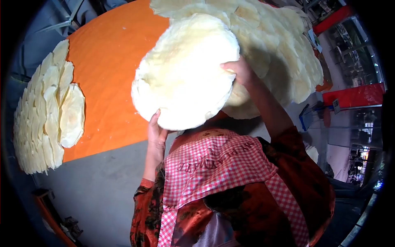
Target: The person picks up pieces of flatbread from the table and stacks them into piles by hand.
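Observation:
A large, pale round flatbread (185,74) is held up between both hands, with a slightly ruffled rim. It may be more than one sheet; the frame does not settle this. My left hand (155,131) grips its lower left edge, thumb on top and the other fingers mostly underneath. At the right edge, my right hand (238,71) pinches it the same way. Behind and to the right, many overlapping flatbreads (279,53) cover that side of the table. Another layered spread of flatbreads (41,115) lies at the far left.
An orange cloth (103,90) covers the table, its front edge running toward my body. Grey floor (98,185) shows below it. My checked red-and-white apron (218,168) is close to the table. Red panels and shelving (354,96) stand at the right.

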